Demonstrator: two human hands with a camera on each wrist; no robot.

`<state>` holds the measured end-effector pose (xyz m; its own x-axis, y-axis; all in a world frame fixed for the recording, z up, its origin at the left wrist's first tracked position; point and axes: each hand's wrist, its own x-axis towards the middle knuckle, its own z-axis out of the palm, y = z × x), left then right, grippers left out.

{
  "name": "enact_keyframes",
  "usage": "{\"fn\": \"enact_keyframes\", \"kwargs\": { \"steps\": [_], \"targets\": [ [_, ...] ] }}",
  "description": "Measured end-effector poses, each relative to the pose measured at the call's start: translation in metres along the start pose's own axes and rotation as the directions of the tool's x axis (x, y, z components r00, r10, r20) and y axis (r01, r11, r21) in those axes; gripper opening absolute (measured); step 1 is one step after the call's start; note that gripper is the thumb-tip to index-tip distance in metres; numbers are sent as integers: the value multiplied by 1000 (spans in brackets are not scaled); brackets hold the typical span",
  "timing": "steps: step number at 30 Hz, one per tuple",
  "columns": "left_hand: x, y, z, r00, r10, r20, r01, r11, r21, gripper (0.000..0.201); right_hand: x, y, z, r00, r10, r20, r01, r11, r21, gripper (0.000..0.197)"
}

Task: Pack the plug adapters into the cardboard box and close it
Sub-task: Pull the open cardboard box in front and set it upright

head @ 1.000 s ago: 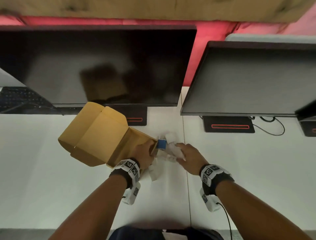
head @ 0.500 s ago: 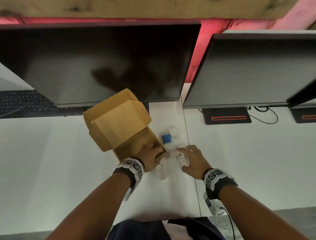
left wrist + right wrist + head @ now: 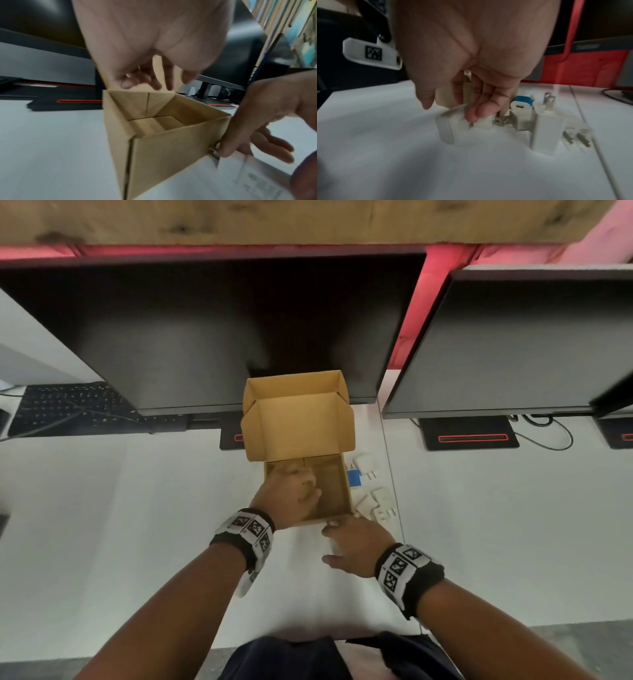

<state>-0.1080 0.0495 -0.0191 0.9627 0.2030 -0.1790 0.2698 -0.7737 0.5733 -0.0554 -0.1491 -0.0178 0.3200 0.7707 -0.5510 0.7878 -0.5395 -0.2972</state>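
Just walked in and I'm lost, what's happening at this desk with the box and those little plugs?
A person is packing plug adapters into a small cardboard box on a white desk. Its lid stands open and the inside looks empty so far. The left hand reaches into the box, while the right hand touches a white adapter beside the box's near corner. Several other adapters, one a blue-and-white adapter, lie to the box's right.

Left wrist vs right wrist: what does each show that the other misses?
Left wrist only: the box interior, empty as far as it shows, with the left hand over the opening. Right wrist only: the adapters on the desk, including a blue one, and fingertips on a white adapter. Both: the right hand beside the box's corner, and the white desk.
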Motion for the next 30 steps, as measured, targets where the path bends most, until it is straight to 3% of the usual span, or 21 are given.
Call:
{"fn": "enact_keyframes", "kwargs": {
  "steps": [2,4,7,10,12,15,16,20,24,27,30],
  "targets": [
    [-4,-8,-6,983,-100,-151,100,995,-13,18,6,-4,3,1000,28,-7,-28,999,-28,45],
    [-8,-17,-11,951,-205,-230,206,978,-18,14,9,-5,3,999,42,-19,-42,999,-1,34],
    [-10,-31,-13,891,-375,-255,365,927,-87,24,7,-2,0,999,35,-37,-30,993,113,23],
    [-12,-45,-11,856,-456,-243,446,889,-101,34,-3,-1,-17,999,-24,-42,36,948,315,29],
    [-12,-51,-8,842,-500,-201,485,866,-125,30,-8,-4,-33,995,-40,-92,80,877,474,41],
    [-10,-50,-4,807,-582,-95,530,787,-315,16,0,-4,-53,980,48,-191,78,796,601,68],
    [-10,-49,-3,808,-584,-74,524,771,-361,24,5,-4,-58,972,88,-219,61,803,592,68],
    [-10,-42,-1,847,-531,-4,487,781,-391,59,27,-1,-65,928,194,-319,-26,885,464,26],
    [-5,-36,-6,840,-521,153,527,715,-459,57,47,-3,-53,911,191,-366,-20,905,424,12],
    [0,-30,-8,831,-506,231,548,674,-495,52,56,-5,-47,912,174,-371,-9,913,407,29],
    [3,-28,-7,813,-513,275,574,629,-525,45,56,-9,-39,958,-3,-288,94,949,301,34]
  ]
}}
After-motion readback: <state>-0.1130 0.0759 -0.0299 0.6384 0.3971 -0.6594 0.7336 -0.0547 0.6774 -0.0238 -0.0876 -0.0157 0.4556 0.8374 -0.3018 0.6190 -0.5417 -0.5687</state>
